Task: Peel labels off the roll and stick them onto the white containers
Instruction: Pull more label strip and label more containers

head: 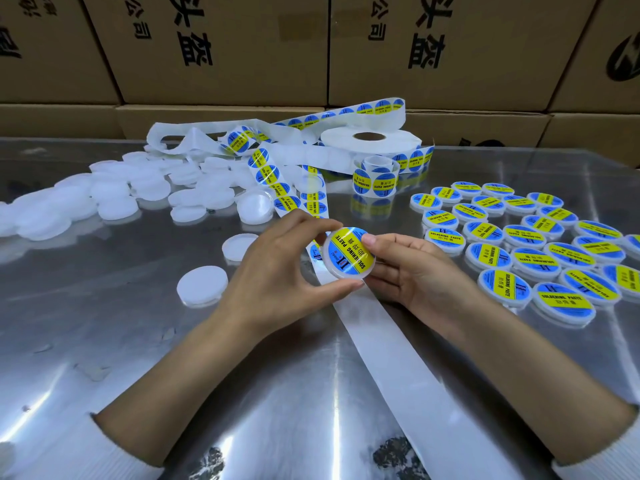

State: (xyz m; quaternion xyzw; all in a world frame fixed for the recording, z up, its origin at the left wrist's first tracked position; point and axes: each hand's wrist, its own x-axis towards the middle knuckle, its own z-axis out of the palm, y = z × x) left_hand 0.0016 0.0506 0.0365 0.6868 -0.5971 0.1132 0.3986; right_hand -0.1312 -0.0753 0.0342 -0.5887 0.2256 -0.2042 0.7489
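Note:
Both hands hold one round white container (349, 254) tilted up in the middle of the table; a blue and yellow "Soldering Paste" label covers its face. My left hand (277, 271) pinches its rim between thumb and fingers. My right hand (405, 268) supports it from the right, thumb pressing on the label. A label roll (370, 143) lies flat at the back, its strip of labels (280, 183) trailing toward my hands. Bare backing paper (398, 358) runs on to the near edge. Unlabelled white containers (114, 199) are heaped at left.
Several labelled containers (526, 244) lie in rows at right. Two loose white containers (202, 284) sit just left of my left hand. A small label roll (375, 180) stands before the big one. Cardboard boxes (221, 46) wall off the back of the shiny metal table (104, 341).

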